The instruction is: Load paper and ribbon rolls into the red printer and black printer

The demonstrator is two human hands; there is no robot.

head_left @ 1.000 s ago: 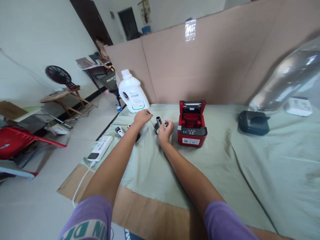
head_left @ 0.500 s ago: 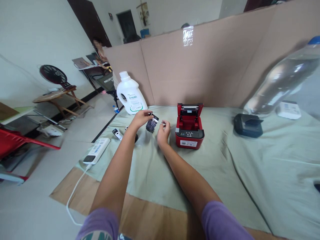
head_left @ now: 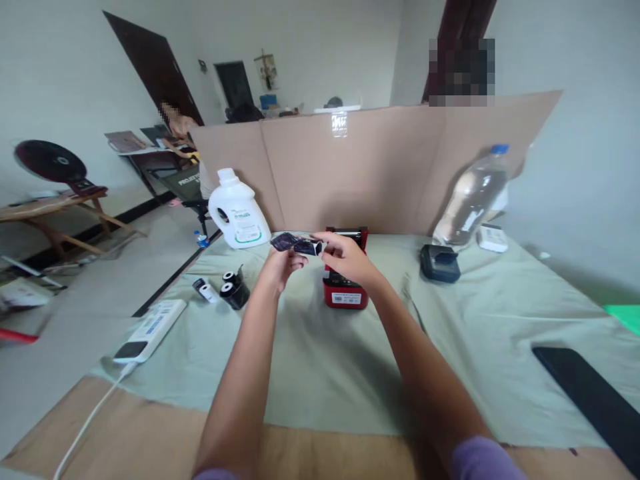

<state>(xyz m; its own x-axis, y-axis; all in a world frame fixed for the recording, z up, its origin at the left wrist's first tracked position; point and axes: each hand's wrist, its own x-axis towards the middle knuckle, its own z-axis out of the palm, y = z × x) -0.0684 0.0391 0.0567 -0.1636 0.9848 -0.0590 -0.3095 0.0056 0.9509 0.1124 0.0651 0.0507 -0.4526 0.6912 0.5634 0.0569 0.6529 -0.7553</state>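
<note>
Between my hands is a small roll in crinkled dark wrapping (head_left: 307, 247), with a white end showing at its right. My left hand (head_left: 281, 268) holds its left part from below, the wrapping sticking out above the fingers. The fingers of my right hand (head_left: 347, 257) close on the roll's right end. Behind and below my right hand stands a red and black printer (head_left: 345, 297) with its lid up; the hand hides much of its inside. To the left, black-wrapped rolls with white cores (head_left: 234, 292) stand on the cloth.
A white jug (head_left: 239, 213), a small black-and-white item (head_left: 205, 291) and a power strip (head_left: 151, 331) are on the left. Rightward are a water bottle (head_left: 473, 197), a black box (head_left: 440, 263), a white box (head_left: 493, 238) and a dark flat slab (head_left: 587, 400). A cardboard screen (head_left: 350, 173) borders the back.
My right hand has come up to the roll, which only my left hand held before. The roll now lies more level, partly in front of the printer. The camera view has shifted.
</note>
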